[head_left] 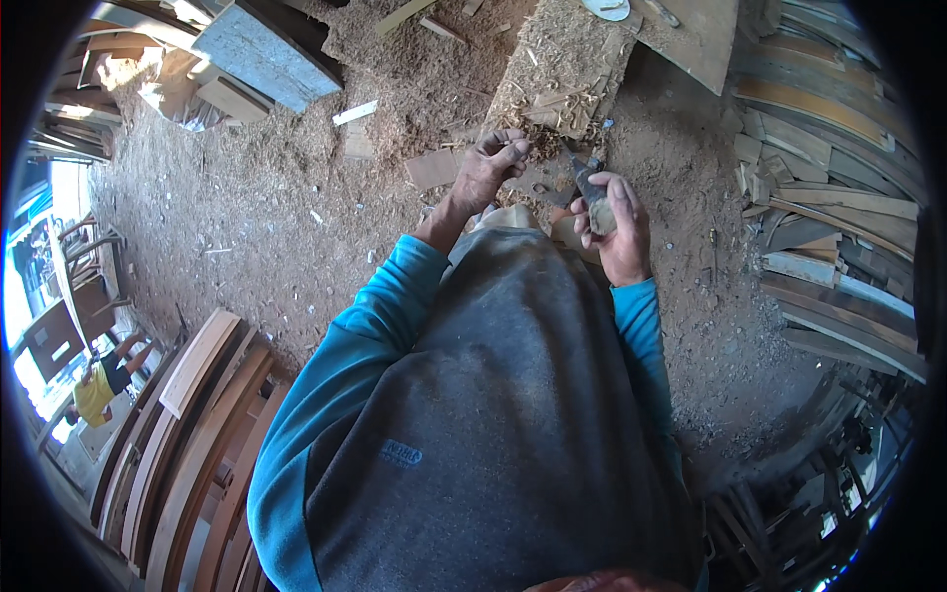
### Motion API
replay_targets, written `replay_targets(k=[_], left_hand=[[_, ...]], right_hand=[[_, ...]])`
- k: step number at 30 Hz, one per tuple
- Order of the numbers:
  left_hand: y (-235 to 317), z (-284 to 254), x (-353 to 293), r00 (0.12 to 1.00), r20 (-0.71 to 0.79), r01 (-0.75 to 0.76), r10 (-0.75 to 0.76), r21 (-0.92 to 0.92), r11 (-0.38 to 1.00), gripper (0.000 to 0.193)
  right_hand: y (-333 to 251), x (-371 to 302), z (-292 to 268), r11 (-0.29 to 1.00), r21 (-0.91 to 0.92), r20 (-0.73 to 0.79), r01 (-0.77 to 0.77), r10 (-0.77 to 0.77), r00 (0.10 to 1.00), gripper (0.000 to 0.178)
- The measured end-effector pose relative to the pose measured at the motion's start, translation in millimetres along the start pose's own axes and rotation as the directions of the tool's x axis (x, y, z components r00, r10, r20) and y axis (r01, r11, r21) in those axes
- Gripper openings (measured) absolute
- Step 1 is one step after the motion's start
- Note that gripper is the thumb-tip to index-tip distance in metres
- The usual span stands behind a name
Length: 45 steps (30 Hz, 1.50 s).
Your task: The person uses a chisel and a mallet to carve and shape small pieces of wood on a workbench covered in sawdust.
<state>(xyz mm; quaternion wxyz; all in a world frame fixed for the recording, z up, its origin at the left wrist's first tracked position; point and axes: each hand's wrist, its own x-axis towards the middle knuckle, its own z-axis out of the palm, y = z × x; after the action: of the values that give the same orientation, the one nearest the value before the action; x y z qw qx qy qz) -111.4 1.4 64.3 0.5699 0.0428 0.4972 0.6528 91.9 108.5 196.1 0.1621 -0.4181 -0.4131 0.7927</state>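
My right hand (623, 227) is wrapped round a stubby hand tool (598, 205). It has a dark body, a pale thick end in my palm and a thin dark tip pointing up and left; its exact kind is not clear. My left hand (493, 166) is closed in a pinch to the left of the tool, its fingertips together. Whatever may be between them is too small to make out. Just beyond both hands lies a wooden board (523, 74) strewn with curled wood shavings (572, 107).
Shavings and scraps cover the ground. A plywood sheet (695, 44) lies far right, a pale panel (264, 57) far left. Stacked timber (829, 207) lines the right; long boards (202, 414) stand near left. A person in a yellow top (94, 395) is at the left edge.
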Motion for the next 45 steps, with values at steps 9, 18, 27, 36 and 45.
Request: replay_targets(k=[9, 18, 27, 36, 45], left_hand=[[40, 5, -6, 0.960, -0.104, -0.121, 0.260, 0.684, 0.720, 0.035], [48, 3, -1, 0.748, 0.148, -0.403, 0.647, 0.876, 0.266, 0.024], [27, 22, 0, 0.705, 0.317, -0.516, 0.635, 0.843, 0.152, 0.025], [33, 16, -1, 0.789, 0.280, -0.492, 0.548, 0.822, 0.288, 0.025], [35, 12, -1, 0.756, 0.340, -0.561, 0.559, 0.777, 0.285, 0.025]], right_hand=[[0, 35, 7, 0.857, -0.458, -0.010, 0.235, -0.269, 0.963, 0.047], [-36, 58, 11, 0.589, -0.760, -0.070, 0.275, -0.496, 0.866, 0.035], [-68, 8, 47, 0.458, -0.749, -0.002, 0.479, -0.725, 0.689, 0.027], [-61, 0, 58, 0.368, -0.787, 0.053, 0.495, -0.759, 0.648, 0.030], [-60, -3, 60, 0.431, -0.750, 0.021, 0.502, -0.744, 0.668, 0.030]])
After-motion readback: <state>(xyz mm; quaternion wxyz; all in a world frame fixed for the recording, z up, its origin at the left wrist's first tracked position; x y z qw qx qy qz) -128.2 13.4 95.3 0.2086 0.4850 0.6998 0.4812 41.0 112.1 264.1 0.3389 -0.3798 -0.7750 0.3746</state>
